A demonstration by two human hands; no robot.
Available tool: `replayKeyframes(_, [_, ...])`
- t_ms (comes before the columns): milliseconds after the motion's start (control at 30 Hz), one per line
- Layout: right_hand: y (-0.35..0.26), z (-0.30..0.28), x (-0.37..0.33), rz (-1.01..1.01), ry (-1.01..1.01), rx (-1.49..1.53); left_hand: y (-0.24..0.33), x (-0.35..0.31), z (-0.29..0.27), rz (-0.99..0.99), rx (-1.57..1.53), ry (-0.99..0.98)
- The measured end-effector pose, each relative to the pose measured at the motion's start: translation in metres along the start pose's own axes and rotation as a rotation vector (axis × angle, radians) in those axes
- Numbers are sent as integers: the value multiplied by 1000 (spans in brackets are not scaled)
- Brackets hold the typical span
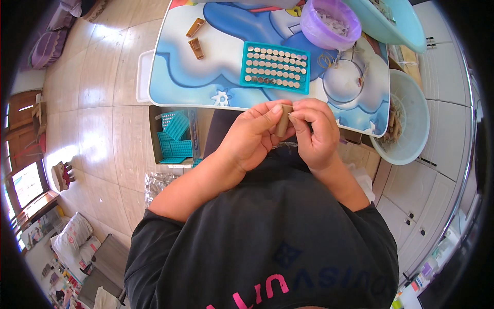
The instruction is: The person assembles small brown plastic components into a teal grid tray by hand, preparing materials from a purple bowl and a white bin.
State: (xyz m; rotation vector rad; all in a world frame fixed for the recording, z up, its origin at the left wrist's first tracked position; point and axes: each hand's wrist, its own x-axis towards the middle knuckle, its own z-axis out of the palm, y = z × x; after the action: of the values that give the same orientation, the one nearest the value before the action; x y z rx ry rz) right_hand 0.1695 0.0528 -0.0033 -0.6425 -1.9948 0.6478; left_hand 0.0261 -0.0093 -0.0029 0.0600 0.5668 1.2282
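My left hand (253, 130) is wrapped round a small brown roll (282, 124), thumb along its upper side, and holds it upright at the near edge of the table. At the right side of the roll my right hand (315, 135) is closed in a pinch, fingertips against it; a tiny light bit shows there, too small to name. Just beyond both hands lies a teal tray (276, 89) with rows of round silvery discs (278, 60), a few of them darker. Two brown folded pieces (195, 49) rest on the far left of the table.
The table (206, 82) has a blue and white pattern. A purple lined bin (314, 32) and a light-blue basin (399, 33) stand at its far right. Lower right is a pale tub (419, 118) with brown scraps. Left of my knees, a box (155, 135) holds teal trays (175, 147).
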Motion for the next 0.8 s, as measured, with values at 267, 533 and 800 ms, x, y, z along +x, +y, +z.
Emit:
replayKeyframes(267, [-1,-2,0,-25,15,-20,-5,0,3,14,35,0])
replayKeyframes(533, [-3,-8,-2,38,1,-10,-3,-1,11,-15,58,77])
replayKeyframes(800, [1,-7,-2,-14,-8,-14,-3,-2,10,-2,167,101])
